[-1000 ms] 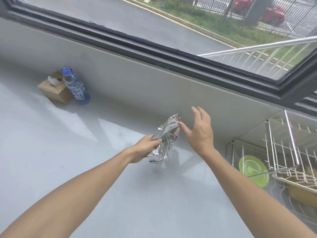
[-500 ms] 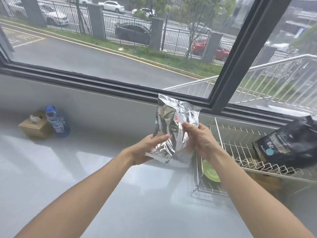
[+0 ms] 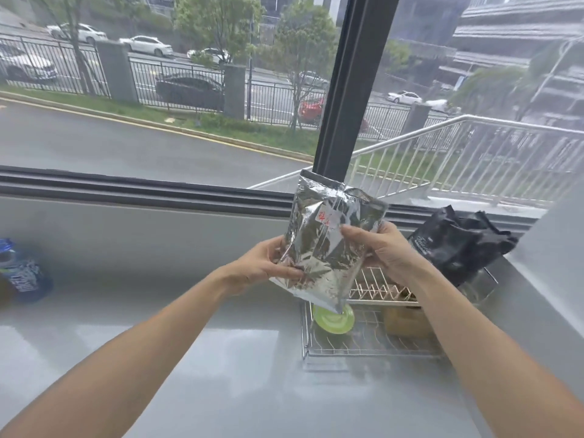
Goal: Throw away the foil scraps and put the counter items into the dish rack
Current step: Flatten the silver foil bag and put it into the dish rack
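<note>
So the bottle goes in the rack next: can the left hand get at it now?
Probably not yet: the left hand grips the foil bag, and the bottle stands far off on the left.

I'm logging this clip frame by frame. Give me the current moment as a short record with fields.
held item: silver foil bag, upright, above the counter
left hand: grips the bag's lower left edge
right hand: grips the bag's right side
dish rack: wire, on the counter, behind and below the bag
in rack: green plate
on rack's top: black bag
far left: blue-labelled bottle

Foil bag [image 3: 325, 245] lifted higher, over dish rack [image 3: 373, 346].
</note>
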